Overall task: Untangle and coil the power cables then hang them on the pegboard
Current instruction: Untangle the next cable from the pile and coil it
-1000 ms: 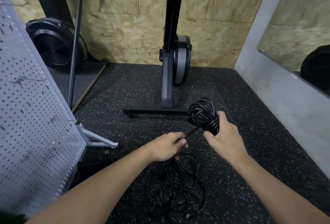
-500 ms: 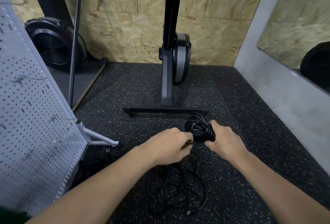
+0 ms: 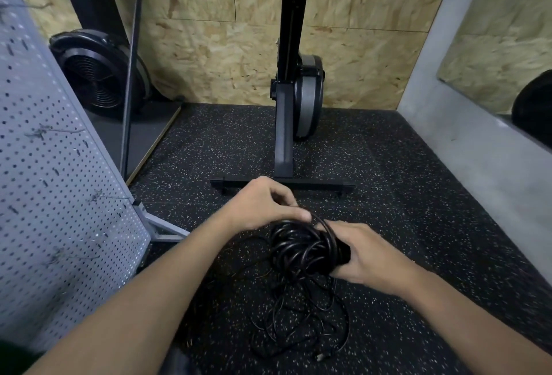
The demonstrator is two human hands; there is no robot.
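Note:
A coiled bundle of black power cable [image 3: 301, 249] sits between my hands above the floor. My right hand [image 3: 364, 255] grips the bundle from the right side. My left hand [image 3: 263, 204] is over the top of it, fingers curled and pinching a strand that loops over the coil. Loose tangled black cable [image 3: 301, 324] trails from the bundle onto the speckled floor, its plug end [image 3: 321, 356] lying near the bottom. The grey pegboard [image 3: 53, 195] stands tilted at the left, with several wire hooks on it.
A black exercise machine [image 3: 286, 123] with a crossbar foot [image 3: 283, 185] stands just beyond my hands. A black fan wheel [image 3: 98, 75] and a pole [image 3: 131, 70] are at the back left. A grey wall [image 3: 478, 147] borders the right. The pegboard's metal foot [image 3: 161, 228] juts out.
The coil came down and toward me, from raised in my right hand to low between both hands. My left hand moved from below-left of it up over its top with a strand.

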